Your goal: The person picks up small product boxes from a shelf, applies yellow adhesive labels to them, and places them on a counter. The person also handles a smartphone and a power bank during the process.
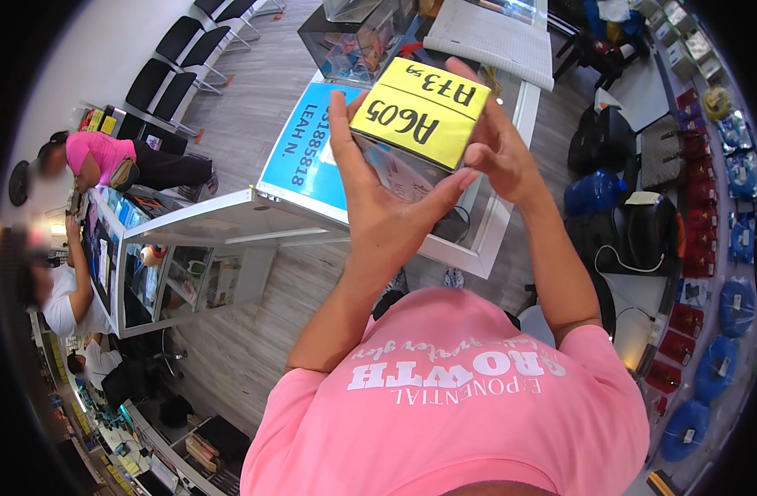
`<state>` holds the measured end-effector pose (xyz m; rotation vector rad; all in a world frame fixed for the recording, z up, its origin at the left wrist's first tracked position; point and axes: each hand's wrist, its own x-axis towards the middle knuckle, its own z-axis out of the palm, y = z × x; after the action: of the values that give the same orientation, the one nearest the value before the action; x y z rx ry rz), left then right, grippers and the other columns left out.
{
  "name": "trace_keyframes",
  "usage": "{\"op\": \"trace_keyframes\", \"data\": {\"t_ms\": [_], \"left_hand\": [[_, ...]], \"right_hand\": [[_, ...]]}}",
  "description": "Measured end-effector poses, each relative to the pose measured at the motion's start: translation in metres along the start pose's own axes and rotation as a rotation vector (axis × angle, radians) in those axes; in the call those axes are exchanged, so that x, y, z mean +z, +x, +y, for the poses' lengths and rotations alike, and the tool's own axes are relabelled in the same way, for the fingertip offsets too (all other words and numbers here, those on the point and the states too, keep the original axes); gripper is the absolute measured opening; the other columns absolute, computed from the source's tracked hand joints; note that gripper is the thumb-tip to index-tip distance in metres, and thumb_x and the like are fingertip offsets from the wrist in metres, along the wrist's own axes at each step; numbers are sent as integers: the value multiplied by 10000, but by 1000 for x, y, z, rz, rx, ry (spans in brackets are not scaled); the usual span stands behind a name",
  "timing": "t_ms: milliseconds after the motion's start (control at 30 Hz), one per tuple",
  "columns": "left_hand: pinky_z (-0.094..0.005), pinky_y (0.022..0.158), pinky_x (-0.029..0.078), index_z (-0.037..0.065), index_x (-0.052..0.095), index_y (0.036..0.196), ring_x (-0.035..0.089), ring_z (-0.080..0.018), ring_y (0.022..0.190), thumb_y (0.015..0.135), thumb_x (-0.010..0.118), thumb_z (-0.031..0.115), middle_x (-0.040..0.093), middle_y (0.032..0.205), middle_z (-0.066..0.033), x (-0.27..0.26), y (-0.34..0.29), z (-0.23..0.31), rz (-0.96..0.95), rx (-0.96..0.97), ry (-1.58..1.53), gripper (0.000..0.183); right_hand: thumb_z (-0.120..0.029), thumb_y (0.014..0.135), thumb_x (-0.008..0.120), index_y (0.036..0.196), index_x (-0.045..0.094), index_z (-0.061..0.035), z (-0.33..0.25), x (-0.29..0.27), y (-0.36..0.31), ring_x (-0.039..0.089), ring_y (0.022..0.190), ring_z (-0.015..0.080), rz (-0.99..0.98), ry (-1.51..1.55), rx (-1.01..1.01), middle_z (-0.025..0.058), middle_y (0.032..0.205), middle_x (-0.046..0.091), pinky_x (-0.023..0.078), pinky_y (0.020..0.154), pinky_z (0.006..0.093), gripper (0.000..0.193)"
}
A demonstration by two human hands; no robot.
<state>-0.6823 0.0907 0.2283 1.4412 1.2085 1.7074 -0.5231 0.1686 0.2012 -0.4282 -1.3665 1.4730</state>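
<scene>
Both my hands hold a small box (411, 120) with yellow paper labels on its top, marked in black handwriting. Its side below the label looks dark and partly see-through, and I cannot make out what is inside. My left hand (374, 194) grips the near left side, the thumb stretched along the front edge. On the right side, the fingers of my right hand (504, 157) wrap round the box, with the thumb at its near corner. The box is raised over a white-framed glass counter (484, 258). A blue sign (300, 161) lies on the counter to the left.
Beyond the box stand a clear bin (355, 50) of small items and a white ruled sheet (490, 41). An open white panel (205, 215) slants off the display case at left, where other people (106, 161) stand. Black chairs (168, 83) line the wall; packaged goods (699, 207) hang at right.
</scene>
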Motion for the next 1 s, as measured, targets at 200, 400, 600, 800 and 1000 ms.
{"op": "trace_keyframes", "data": {"t_ms": [200,400,600,800,1000], "left_hand": [[-370,1091,458,-32,138,1606,595,-268,1255,682,935,128,561,1355,-196,-18,10,-9,-53,96,90,1230],[-435,1165,363,5,53,1634,424,-329,1366,654,951,199,349,1477,-211,-18,9,-19,-66,96,100,1343],[-443,1121,384,11,196,1581,442,-325,1283,619,944,270,394,1331,-179,-18,10,-22,-57,50,142,1246],[-440,1058,415,23,285,1523,464,-321,1195,602,887,240,398,1265,-166,-19,10,-26,-65,90,170,1121],[-452,1051,417,2,269,1526,463,-337,1193,627,890,235,399,1281,-185,-20,10,-25,-74,135,235,1118]], "right_hand": [[-459,827,882,1542,406,-33,9,10,-16,564,1317,198,87,-41,101,92,1431,579,439,1125,355,959],[-461,916,772,1514,542,-105,-10,5,-6,421,1462,306,104,-595,-393,165,1549,505,294,1221,452,733],[-358,960,687,1251,773,-182,-77,18,-6,490,1341,326,-269,-1323,-577,45,1474,599,324,1116,468,351],[-255,945,680,1219,772,-167,-99,48,2,495,1283,289,-362,-1525,-469,-4,1293,661,352,1039,462,302],[-250,983,626,1216,763,-124,-92,62,46,503,1259,300,-441,-1581,-474,58,1265,647,363,1066,456,298]]}}
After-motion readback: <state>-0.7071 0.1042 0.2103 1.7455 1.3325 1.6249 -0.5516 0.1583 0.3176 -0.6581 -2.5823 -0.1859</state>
